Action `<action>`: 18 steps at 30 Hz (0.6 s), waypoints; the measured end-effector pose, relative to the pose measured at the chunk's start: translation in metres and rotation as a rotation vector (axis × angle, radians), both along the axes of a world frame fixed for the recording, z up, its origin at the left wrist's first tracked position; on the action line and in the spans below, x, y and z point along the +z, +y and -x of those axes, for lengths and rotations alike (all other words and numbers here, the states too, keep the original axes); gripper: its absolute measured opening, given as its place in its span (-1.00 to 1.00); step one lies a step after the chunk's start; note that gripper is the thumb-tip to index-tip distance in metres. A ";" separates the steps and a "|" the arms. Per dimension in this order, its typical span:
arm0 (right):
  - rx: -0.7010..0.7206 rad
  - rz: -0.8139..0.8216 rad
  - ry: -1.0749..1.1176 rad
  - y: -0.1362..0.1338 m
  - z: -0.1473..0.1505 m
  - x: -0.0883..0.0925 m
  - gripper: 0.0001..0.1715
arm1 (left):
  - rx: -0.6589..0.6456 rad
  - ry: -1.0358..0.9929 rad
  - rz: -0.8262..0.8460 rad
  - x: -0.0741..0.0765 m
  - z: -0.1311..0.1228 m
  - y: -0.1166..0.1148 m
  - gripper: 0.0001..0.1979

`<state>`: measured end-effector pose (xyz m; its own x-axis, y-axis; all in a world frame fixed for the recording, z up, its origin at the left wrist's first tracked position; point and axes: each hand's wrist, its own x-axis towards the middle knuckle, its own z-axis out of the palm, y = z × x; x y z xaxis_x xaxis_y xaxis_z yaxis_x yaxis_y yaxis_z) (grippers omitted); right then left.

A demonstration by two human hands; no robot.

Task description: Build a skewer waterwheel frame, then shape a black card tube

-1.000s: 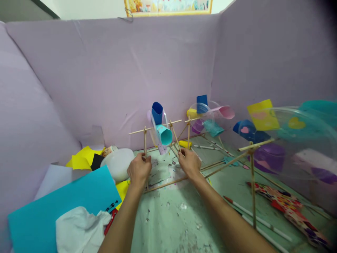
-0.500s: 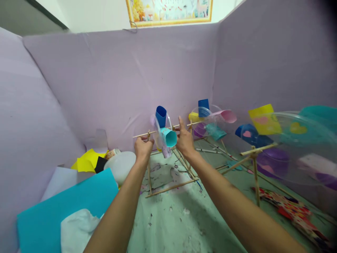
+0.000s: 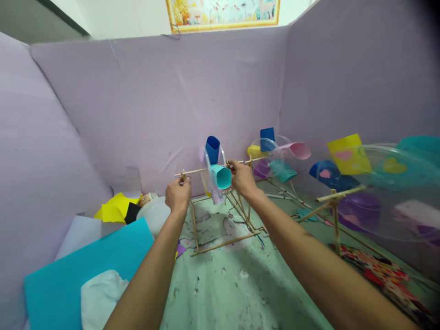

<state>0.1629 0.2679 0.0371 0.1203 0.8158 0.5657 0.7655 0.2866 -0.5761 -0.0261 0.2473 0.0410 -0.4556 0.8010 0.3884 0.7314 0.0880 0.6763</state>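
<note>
A small wheel of clear plastic discs carries paper cups, among them a dark blue cup on top and a turquoise cup facing me. A thin wooden axle stick runs through the wheel and lies across a wooden stick frame. My left hand is closed at the top of the frame's left upright, just below the axle's left end. On the wheel's other side, my right hand pinches the frame's top by the axle. Its fingertips are partly hidden.
More cup wheels on stick stands are at right, with a clear disc nearest. A patterned red piece lies beneath. Turquoise sheet, white cloth, yellow paper and a pale balloon-like object are at left. Lilac walls surround the table.
My left hand has moved left, and the left upright's top leans outward with it. My right index finger, raised before, has come down to the frame's top.
</note>
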 end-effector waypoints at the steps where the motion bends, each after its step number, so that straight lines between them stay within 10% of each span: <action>1: -0.003 0.003 -0.005 -0.001 0.000 0.001 -0.59 | 0.010 -0.006 -0.007 0.002 0.000 -0.002 -0.68; 10: -0.031 0.022 -0.018 -0.004 0.002 0.008 -0.59 | 0.049 0.010 -0.208 0.007 -0.005 -0.003 -0.41; 18: -0.112 0.023 -0.068 -0.007 0.003 0.009 -0.55 | -0.037 0.311 -0.241 0.005 0.001 -0.005 -0.60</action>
